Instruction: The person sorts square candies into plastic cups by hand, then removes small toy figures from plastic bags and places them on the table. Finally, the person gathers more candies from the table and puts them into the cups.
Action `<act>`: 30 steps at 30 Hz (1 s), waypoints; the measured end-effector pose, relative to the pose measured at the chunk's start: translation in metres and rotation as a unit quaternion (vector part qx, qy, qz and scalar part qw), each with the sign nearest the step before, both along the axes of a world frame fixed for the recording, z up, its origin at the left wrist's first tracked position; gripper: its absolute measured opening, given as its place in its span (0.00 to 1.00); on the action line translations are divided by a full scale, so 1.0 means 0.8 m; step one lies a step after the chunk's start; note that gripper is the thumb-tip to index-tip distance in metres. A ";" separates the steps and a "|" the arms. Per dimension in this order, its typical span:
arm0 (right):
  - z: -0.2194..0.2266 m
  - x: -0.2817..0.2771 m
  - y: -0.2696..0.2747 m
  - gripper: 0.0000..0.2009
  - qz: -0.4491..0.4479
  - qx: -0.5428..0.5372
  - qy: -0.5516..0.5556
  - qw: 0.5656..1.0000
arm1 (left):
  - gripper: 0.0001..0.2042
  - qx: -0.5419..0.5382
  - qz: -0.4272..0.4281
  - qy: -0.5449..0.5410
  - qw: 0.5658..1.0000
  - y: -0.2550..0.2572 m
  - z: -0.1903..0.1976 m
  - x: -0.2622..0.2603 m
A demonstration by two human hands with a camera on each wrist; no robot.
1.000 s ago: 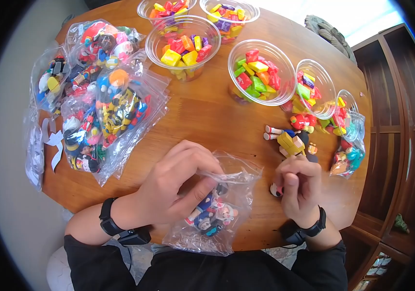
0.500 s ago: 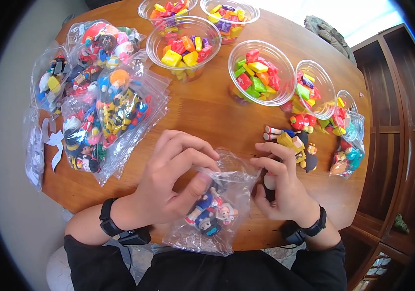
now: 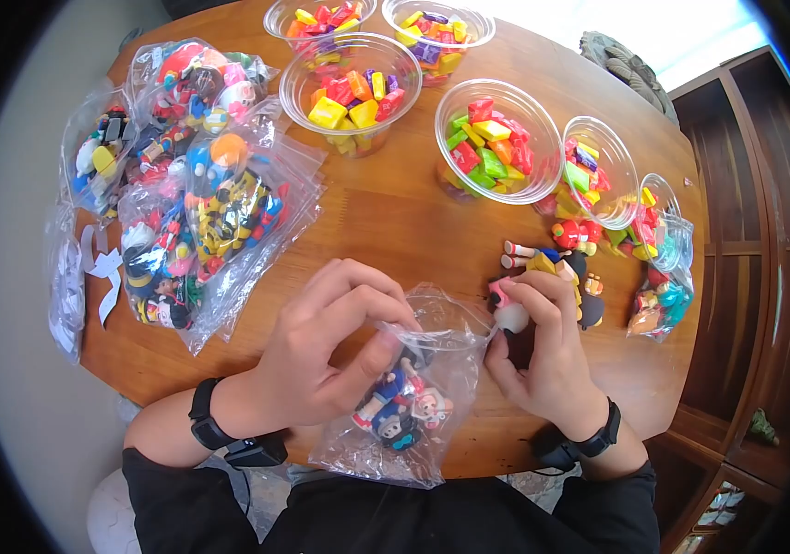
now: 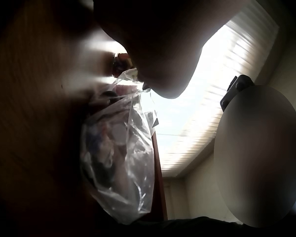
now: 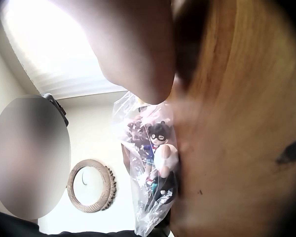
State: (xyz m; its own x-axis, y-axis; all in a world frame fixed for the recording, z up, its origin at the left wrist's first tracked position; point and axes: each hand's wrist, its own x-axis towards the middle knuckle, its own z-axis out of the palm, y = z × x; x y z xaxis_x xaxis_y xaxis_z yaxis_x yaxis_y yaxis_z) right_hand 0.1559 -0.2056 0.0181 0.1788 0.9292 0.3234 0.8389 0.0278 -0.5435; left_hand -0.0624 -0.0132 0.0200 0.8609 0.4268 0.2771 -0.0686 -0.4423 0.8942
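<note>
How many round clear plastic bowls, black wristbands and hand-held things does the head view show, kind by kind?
Round clear plastic bowls: 6
Black wristbands: 2
Transparent plastic bag held by the left hand: 1
Pink-and-white toy figure held by the right hand: 1
Total: 10

We wear a black top (image 3: 469,522) at six o'clock, and its black sleeves (image 3: 187,503) stop near our elbows. Our hands (image 3: 307,337) are bare. We have black wrist straps, the left strap (image 3: 202,415) at eight o'clock and the right strap (image 3: 606,428) at four. Small dark boxes (image 3: 258,450) sit by our wrists, and a thin dark cord (image 3: 248,491) hangs near the left box, at seven o'clock.
</note>
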 end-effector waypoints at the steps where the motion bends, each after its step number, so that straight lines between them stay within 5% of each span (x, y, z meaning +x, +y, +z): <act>1: 0.002 0.000 0.001 0.32 0.002 0.010 0.006 1.000 | 0.14 0.000 0.000 0.000 1.000 -0.001 0.001 0.000; 7: -0.008 0.007 -0.013 0.25 -0.006 0.065 0.075 0.995 | 0.08 -0.042 -0.058 -0.022 0.997 -0.002 -0.004 0.001; 9: -0.013 0.006 -0.018 0.21 0.000 0.090 0.288 0.954 | 0.06 -0.061 -0.130 -0.008 0.990 -0.001 0.000 0.000; 13: -0.007 0.003 -0.012 0.20 0.052 0.099 0.347 0.931 | 0.14 -0.057 -0.215 -0.009 0.975 -0.003 -0.002 0.003; 21: -0.016 -0.003 -0.018 0.21 0.123 0.059 0.346 0.928 | 0.19 -0.061 -0.130 -0.028 0.989 -0.010 -0.004 0.001; 30: -0.007 0.001 -0.011 0.20 0.189 0.033 0.407 0.893 | 0.07 -0.047 -0.121 -0.034 0.991 -0.006 -0.010 0.001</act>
State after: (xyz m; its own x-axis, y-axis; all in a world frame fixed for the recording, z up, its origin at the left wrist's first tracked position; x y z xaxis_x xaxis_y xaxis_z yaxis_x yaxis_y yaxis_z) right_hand 0.1567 -0.2142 0.0128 0.0578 0.9569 0.2846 0.0907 0.2789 -0.9560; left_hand -0.0619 -0.0179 0.0118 0.9218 0.2366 0.3072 -0.2245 -0.3203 0.9203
